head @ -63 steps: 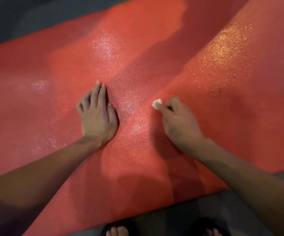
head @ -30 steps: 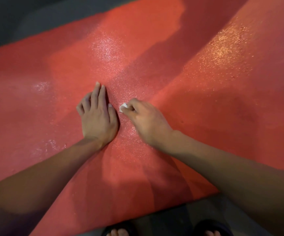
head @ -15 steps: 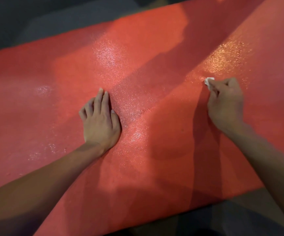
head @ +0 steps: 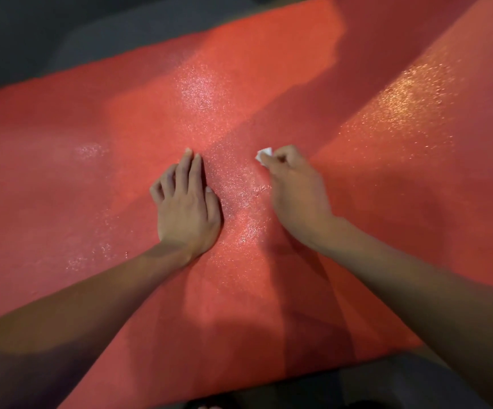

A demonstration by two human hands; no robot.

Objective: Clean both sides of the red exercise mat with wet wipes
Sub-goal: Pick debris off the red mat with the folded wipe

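Single head view, looking steeply down, close above red mat (head: 121,172)

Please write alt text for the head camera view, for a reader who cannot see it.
A person's right hand pinches a small white wet wipe against a red exercise mat, while the left hand rests flat on the mat beside it. Wet patches glisten on the mat.

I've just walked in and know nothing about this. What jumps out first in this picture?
A big red exercise mat fills nearly the whole view, glistening in patches near its middle and upper right. The left hand lies flat on the mat at the centre. Just to its right, the right hand has its fingers curled round a small white wet wipe, held against the mat.
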